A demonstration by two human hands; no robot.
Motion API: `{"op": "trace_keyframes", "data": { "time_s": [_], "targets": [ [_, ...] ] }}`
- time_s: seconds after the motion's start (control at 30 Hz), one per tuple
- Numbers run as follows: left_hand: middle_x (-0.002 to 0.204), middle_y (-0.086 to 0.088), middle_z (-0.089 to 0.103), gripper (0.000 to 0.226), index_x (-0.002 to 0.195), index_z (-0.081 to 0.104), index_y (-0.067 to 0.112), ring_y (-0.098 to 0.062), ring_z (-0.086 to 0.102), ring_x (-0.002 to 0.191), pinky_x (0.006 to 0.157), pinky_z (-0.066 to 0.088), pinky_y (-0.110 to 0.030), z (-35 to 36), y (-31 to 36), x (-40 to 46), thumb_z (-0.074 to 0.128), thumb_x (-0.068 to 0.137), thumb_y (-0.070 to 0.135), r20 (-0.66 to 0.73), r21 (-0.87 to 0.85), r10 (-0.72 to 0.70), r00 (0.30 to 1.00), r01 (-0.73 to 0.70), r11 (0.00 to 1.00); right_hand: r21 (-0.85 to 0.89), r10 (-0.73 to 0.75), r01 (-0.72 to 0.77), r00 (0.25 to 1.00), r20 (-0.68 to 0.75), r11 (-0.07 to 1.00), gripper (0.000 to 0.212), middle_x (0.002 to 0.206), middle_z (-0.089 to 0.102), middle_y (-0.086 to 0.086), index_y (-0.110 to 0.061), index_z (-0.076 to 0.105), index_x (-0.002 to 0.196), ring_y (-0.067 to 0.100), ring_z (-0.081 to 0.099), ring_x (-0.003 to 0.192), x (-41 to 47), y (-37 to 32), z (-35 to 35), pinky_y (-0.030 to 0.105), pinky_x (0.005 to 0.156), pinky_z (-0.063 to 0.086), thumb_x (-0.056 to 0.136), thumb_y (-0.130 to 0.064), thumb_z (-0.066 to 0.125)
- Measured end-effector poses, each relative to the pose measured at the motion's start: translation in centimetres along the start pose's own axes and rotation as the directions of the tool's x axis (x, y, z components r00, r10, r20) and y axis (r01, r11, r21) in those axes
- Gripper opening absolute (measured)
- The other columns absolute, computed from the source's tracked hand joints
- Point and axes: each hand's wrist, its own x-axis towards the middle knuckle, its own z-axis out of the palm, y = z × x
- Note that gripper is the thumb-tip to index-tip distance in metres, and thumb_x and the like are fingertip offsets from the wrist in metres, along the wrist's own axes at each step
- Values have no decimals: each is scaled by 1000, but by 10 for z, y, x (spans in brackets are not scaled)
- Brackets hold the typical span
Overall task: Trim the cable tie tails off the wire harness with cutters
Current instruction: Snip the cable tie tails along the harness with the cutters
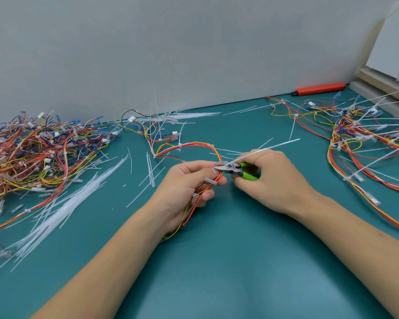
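My left hand (184, 187) grips a red, yellow and orange wire harness (194, 146) that loops away over the green mat. My right hand (270, 180) holds small cutters (233, 168) with green handles, their steel jaws slightly apart and pointing left at the harness just above my left fingers. A long white cable tie tail (270, 147) slants up to the right from the jaws, across my right fingers. Clear connector sleeves sit on the harness wires in my left hand.
A big heap of harnesses (32, 148) lies at the left, another pile with long uncut tie tails (366, 132) at the right. Loose white ties and cut tails (62, 203) litter the mat (217, 261). An orange tool (320, 88) lies by the wall.
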Motion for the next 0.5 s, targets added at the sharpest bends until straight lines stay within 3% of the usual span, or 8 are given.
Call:
{"op": "trace_keyframes", "data": {
  "time_s": [0.23,0.3,0.4,0.5],
  "targets": [
    [85,-15,72,11,102,73,9,-11,44,43,40,30,-15,0,-1,0,68,92,11,-14,24,12,1000,-12,1000,16,43,-43,999,3,999,30,87,70,-13,-31,77,99,12,61,89,0,1,1,37,86,53,75,-36,60],
    [85,-15,72,10,101,74,10,-11,44,43,39,30,-15,0,-1,0,68,92,12,-13,26,14,1000,-14,1000,29,47,-47,999,12,998,27,85,70,-10,-30,76,96,13,62,86,0,1,2,37,81,53,76,-36,60],
    [85,-14,73,8,96,75,14,-11,44,44,39,30,-15,0,-1,0,68,92,13,-1,32,19,1000,-19,999,16,73,-73,997,1,997,17,63,57,-4,-23,66,75,14,49,63,-1,3,2,37,62,47,76,-39,59],
    [86,-13,72,8,95,75,16,-12,44,45,41,28,-16,0,-1,0,68,93,14,10,46,25,1000,-25,999,-82,78,-78,997,-9,994,26,57,45,5,-14,53,68,22,38,59,1,2,3,39,57,42,75,-38,58]
  ]
}}
